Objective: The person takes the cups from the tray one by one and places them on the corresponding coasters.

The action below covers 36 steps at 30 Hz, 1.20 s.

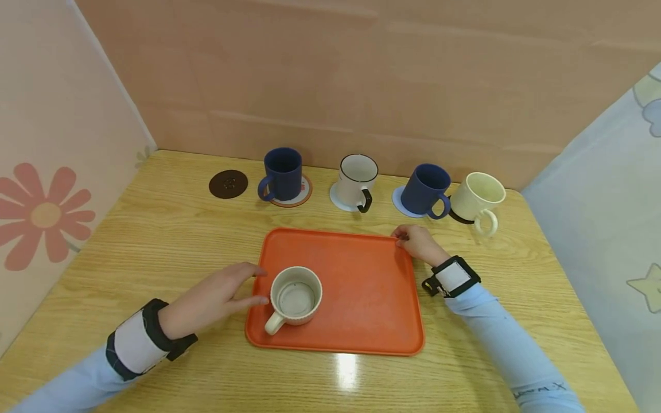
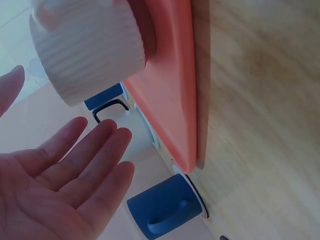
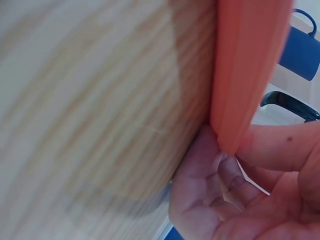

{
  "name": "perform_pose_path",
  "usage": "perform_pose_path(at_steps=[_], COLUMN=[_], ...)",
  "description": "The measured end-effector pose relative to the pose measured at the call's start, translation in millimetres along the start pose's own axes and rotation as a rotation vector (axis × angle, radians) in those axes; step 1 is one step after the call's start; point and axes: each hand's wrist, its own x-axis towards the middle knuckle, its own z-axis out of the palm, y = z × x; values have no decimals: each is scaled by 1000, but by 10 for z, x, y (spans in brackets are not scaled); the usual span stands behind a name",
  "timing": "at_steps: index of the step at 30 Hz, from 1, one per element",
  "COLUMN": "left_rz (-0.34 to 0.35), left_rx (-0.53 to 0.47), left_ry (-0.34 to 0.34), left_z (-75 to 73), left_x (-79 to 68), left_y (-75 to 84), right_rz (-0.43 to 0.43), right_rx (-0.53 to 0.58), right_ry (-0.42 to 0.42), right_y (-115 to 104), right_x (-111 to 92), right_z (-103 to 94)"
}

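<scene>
An orange rectangular tray (image 1: 369, 292) lies on the wooden table. On its left part stands a cream ribbed mug (image 1: 296, 295), its handle toward the near left. Beside that mug, over the tray's left edge, my left hand (image 1: 214, 298) is held with fingers extended and spread; in the left wrist view a gap shows between the fingers and the mug (image 2: 90, 50). My right hand (image 1: 420, 245) pinches the far right corner of the tray. The right wrist view shows the thumb and curled fingers on either side of the orange rim (image 3: 235, 100).
Behind the tray, a blue mug (image 1: 283, 175), a white mug with black handle (image 1: 356, 180), another blue mug (image 1: 426, 189) and a pale yellow mug (image 1: 476, 198) stand on coasters. A bare dark brown coaster (image 1: 228, 184) lies at the far left. Paper-covered walls border the table.
</scene>
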Motion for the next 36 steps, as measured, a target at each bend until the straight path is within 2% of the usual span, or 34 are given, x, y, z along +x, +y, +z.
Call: perform_pose_path(at_steps=[5,11,16,22,27,31,36], left_rz=[18,64,85,89,85,62,28], left_rx=[-66,-223,-320,-494,-649,-694,-690], left_ry=[-21,-70,-72,-92,-149,-172,-146], left_z=[41,154,252,336,394,419,453], left_x=[-45,-87,-106,-102,-83,-81,-86], left_y=[5,-33,-46,-75,-98,-91,-67], right_rz=[1,8,16,14,24,18,5], right_rx=[-6,-5,-2,-5,0,0,-4], right_ry=[4,-3,-10,-6,-14,-11,-4], right_y=[-15,-7,-14,-15,-14,-13,-16], right_x=[-4,0,4,11,12,10,3], right_z=[-1,0,-4,-2,-7,-4,-1])
